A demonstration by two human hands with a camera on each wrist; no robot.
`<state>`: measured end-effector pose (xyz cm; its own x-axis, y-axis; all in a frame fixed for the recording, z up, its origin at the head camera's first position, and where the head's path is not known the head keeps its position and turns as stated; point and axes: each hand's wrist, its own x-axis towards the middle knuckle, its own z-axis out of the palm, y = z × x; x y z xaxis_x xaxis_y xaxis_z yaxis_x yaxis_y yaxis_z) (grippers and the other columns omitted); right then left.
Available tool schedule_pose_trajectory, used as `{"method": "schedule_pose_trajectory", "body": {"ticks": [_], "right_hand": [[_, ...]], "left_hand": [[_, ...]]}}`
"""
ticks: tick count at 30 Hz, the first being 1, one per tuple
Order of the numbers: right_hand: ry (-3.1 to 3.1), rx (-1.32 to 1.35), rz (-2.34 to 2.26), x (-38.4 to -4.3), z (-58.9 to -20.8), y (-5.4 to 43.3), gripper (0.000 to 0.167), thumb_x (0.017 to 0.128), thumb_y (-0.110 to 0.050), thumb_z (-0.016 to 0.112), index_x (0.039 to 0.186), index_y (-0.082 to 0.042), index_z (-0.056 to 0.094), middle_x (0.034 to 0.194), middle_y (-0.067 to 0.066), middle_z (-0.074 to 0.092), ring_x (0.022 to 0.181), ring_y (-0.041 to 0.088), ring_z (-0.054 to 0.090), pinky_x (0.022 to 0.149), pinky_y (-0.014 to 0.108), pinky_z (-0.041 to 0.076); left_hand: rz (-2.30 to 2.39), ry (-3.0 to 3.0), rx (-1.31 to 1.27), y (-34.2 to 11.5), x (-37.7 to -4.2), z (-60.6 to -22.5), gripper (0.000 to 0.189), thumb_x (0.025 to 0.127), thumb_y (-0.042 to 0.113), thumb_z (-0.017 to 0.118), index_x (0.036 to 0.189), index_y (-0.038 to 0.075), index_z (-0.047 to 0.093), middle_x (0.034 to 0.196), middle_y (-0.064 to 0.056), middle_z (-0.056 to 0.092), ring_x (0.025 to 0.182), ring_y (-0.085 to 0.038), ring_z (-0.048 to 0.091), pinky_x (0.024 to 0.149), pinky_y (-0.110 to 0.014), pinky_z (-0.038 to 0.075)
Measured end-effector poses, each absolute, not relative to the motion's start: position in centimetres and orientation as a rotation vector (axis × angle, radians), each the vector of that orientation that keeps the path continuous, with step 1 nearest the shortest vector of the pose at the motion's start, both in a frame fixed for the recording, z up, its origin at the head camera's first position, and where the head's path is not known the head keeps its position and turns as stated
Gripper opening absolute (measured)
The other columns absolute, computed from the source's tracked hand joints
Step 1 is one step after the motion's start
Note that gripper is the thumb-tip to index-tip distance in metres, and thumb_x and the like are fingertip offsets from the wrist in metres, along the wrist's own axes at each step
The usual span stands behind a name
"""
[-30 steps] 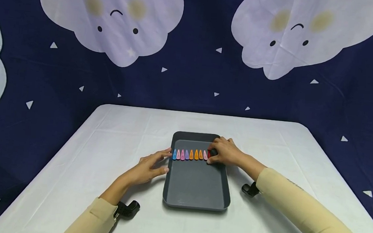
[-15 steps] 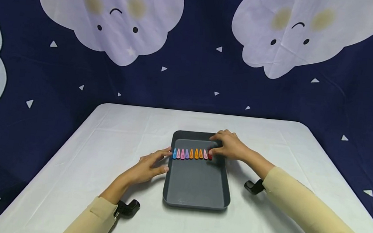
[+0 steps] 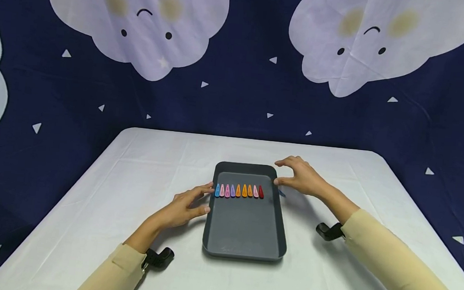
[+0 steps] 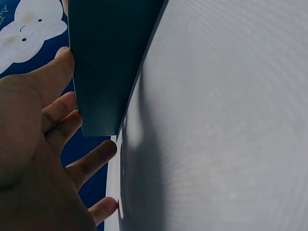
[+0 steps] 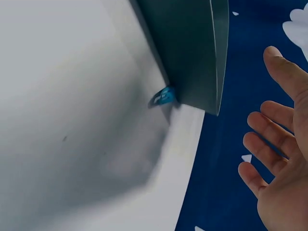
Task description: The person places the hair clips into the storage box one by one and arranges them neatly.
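A grey tray (image 3: 245,231) holds a row of snap hair clips (image 3: 238,191) in blue, pink, purple and orange, with a red hair clip (image 3: 261,192) at the right end. Fingers spread, my left hand (image 3: 185,207) rests at the tray's left edge. My right hand (image 3: 305,177), holding nothing, hovers by the upper right rim, thumb and forefinger apart. Beneath it, a blue hair clip (image 5: 164,96) lies on the table against the tray's outer right side; in the head view it is partly hidden.
A white cloth (image 3: 151,170) covers the table. Behind its far edge hangs a dark blue curtain (image 3: 239,113) with clouds and small triangles. Each wrist carries a black camera mount, such as the left mount (image 3: 160,259).
My right hand has let go of the red hair clip at the row's right end and moved right, past the tray's rim. The blue clip outside has come into view. My left hand stays put.
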<state>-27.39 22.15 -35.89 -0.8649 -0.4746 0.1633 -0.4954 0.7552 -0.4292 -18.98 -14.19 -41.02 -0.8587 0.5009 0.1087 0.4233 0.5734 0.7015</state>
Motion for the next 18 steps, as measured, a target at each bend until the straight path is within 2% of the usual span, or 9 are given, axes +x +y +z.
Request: {"method": "schedule_pose_trajectory", "body": {"ticks": [12, 18], "right_hand": [[-2.878, 0.685, 0.778, -27.2, -37.9, 24.3, 0.055, 0.081, -0.034, 0.074, 0.125, -0.006, 0.058, 0.123, 0.016, 0.06, 0.118, 0.034, 0.049, 0.102, 0.054, 0.031], [-2.872, 0.679, 0.898, -26.6, -39.1, 24.8, 0.052, 0.082, -0.029, 0.073, 0.125, -0.004, 0.058, 0.121, 0.015, 0.062, 0.116, 0.035, 0.052, 0.099, 0.053, 0.037]], "left_hand": [[1.172, 2.691, 0.798, -14.1, -18.9, -41.0, 0.052, 0.092, 0.035, 0.059, 0.138, 0.016, 0.044, 0.155, -0.001, 0.03, 0.138, -0.032, 0.038, 0.107, -0.061, 0.016], [1.171, 2.704, 0.813, -14.1, -18.9, -41.1, 0.05, 0.092, 0.034, 0.059, 0.137, 0.016, 0.044, 0.155, -0.003, 0.031, 0.136, -0.033, 0.04, 0.106, -0.062, 0.017]]}}
